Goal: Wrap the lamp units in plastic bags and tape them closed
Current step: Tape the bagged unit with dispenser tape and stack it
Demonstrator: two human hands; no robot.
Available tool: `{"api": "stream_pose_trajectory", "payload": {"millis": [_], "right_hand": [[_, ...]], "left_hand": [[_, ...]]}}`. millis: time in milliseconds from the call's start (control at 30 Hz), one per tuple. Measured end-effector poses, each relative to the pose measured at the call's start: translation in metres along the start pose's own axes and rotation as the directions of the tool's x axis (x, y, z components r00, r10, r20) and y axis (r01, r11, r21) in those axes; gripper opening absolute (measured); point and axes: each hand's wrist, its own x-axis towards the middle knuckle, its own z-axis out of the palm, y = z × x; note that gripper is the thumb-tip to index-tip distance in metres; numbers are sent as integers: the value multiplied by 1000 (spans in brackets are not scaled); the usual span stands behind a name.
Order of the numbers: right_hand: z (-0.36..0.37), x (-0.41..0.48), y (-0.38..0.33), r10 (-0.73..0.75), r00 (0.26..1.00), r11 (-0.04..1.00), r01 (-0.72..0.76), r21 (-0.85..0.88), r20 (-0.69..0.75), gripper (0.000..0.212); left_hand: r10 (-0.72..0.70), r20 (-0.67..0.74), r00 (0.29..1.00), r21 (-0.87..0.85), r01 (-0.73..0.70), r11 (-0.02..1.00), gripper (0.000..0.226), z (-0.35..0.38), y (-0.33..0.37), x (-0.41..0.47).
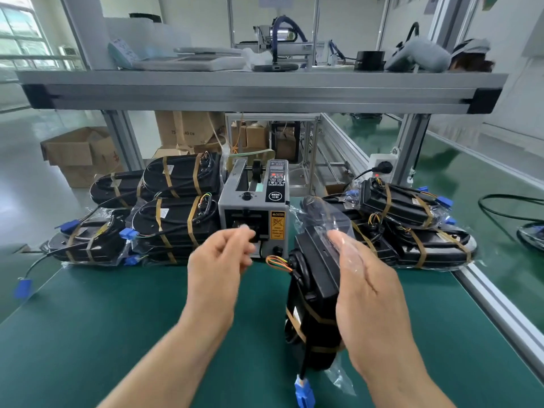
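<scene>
My left hand (219, 257) is up at the mouth of the grey tape dispenser (253, 207), which stands at the far middle of the green desk (117, 319). The fingers are curled in towards the thumb. The hand is blurred, so I cannot tell whether it pinches a strip of tape or nothing at all.

My right hand (362, 278) has its fingers straight and held together, laid flat against the right side of the lamp unit (312, 290). The unit is black and stands on edge on the desk just right of centre, between my two hands, with brown bands across its lower part. A clear plastic bag (323, 213) covers it. The bag's loose end rises above the unit on the far side, and my fingertips press on the film. A bundle of orange and green wires (276, 263) comes out of the unit's left side, towards my left hand. A black cable hangs from its near end to a blue connector (304, 391) by my right forearm.

Bagged and banded units are stacked to the left of the dispenser (176, 201), and more lie to its right (412, 225). An aluminium shelf (259, 89) crosses above the desk, and cardboard boxes (79, 154) sit on the floor at far left.
</scene>
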Motion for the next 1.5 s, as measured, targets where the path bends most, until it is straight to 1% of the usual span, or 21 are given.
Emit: {"api": "stream_pose_trajectory", "payload": {"millis": [33, 67, 133, 200, 300, 600, 667, 733, 767, 800, 833, 867, 900, 933, 1000, 1033, 1067, 1133, 1233, 1333, 1500], "right_hand": [[0, 0, 1, 7, 1000, 1000, -7, 3, -2, 46], [0, -1, 2, 17, 1000, 1000, -17, 10, -3, 41], [0, -1, 4, 29, 1000, 999, -29, 26, -8, 35], [1, 0, 6, 46, 999, 999, -45, 28, -6, 36], [0, 0, 9, 75, 997, 996, -76, 45, 8, 39], [1, 0, 14, 86, 996, 991, -89, 96, 36, 37], [0, 0, 17, 87, 995, 991, -91, 100, 40, 36], [-1, 1, 18, 78, 996, 992, -82, 100, 44, 36], [-1, 1, 19, 73, 996, 991, -77, 106, 44, 36], [-1, 1, 20, 73, 996, 991, -78, 113, 44, 36], [-1, 1, 20, 76, 996, 990, -81, 119, 49, 35], [0, 1, 21, 81, 995, 988, -87, 129, 54, 35], [1, 2, 21, 87, 995, 986, -94, 140, 58, 35], [2, 2, 20, 86, 995, 985, -94, 147, 57, 35], [4, 2, 17, 54, 998, 989, -59, 136, 43, 33], [6, 2, 15, 40, 999, 991, -44, 129, 33, 32], [7, 1, 13, 34, 999, 991, -37, 125, 28, 32], [8, 1, 13, 28, 999, 992, -30, 125, 20, 33], [9, 1, 15, 36, 999, 991, -38, 126, 13, 35], [10, 1, 20, 73, 997, 982, -72, 172, 2, 42], [12, 0, 18, 75, 997, 983, -76, 170, 8, 45]], "left_hand": [[-178, -45, 983, -31, 177, 984, 21, -1, -8, 19], [-328, -65, 943, -65, 324, 944, 20, -1, -15, 37], [-519, -79, 851, -126, 508, 852, 18, 4, -28, 62], [-600, -64, 797, -143, 588, 796, 24, 11, -38, 75], [-648, -59, 760, -176, 631, 756, 28, 22, -40, 86], [-699, -132, 703, -361, 622, 694, 17, 37, -33, 95], [-682, -161, 714, -371, 596, 712, 19, 38, -30, 92], [-627, -153, 764, -358, 549, 756, 20, 33, -25, 84], [-587, -110, 802, -337, 525, 781, 20, 28, -20, 78], [-538, -29, 843, -310, 504, 806, 19, 23, -11, 71], [-481, 88, 872, -284, 485, 827, 18, 17, -1, 63], [-418, 223, 881, -259, 467, 846, 16, 11, 12, 55], [-354, 357, 865, -223, 446, 867, 15, 6, 25, 46], [-296, 472, 831, -174, 416, 892, 14, 3, 39, 38], [-226, 610, 759, -25, 304, 952, 15, 3, 61, 24], [-218, 630, 745, 73, 223, 972, 16, 6, 68, 18], [-215, 627, 749, 158, 148, 976, 17, 8, 73, 15], [-206, 623, 754, 224, 81, 971, 14, 14, 76, 13], [-238, 654, 718, 251, 91, 964, 11, 17, 77, 15], [-278, 669, 689, 305, 86, 948, 14, 20, 76, 17], [-308, 660, 686, 331, 102, 938, 21, 20, 73, 17]]}}
